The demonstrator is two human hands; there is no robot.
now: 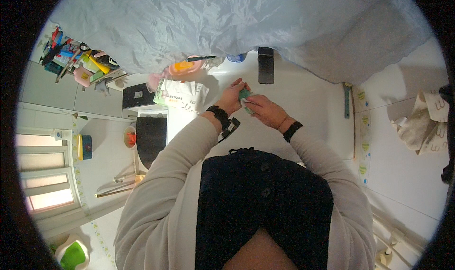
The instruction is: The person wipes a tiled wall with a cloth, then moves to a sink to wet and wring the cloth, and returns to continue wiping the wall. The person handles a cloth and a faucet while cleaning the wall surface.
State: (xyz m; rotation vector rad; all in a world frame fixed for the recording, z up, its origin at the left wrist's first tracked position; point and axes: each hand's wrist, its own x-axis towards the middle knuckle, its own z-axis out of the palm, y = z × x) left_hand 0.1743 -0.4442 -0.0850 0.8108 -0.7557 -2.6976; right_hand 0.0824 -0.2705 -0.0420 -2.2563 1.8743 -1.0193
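Observation:
Both hands meet over a white surface (pixel 303 113) at the middle of the view. Between them is a small green item (pixel 244 94) with a white part; its kind is too small to tell. My left hand (pixel 231 98) cups it from the left, fingers curled round its far side. From the right, my right hand (pixel 269 111) pinches its near edge, fingers bent and pressed together. Dark bands circle both wrists, and a small black device (pixel 231 128) hangs beside the left one.
A white soft pack (pixel 182 94) lies left of my hands, near an orange-pink dish (pixel 186 66). A black strip (pixel 266 71) lies ahead. Crumpled pale plastic sheeting (pixel 227 23) hangs along the far side. A green-grey bar (pixel 347 100) is at right; several toiletries (pixel 80 59) crowd the far left.

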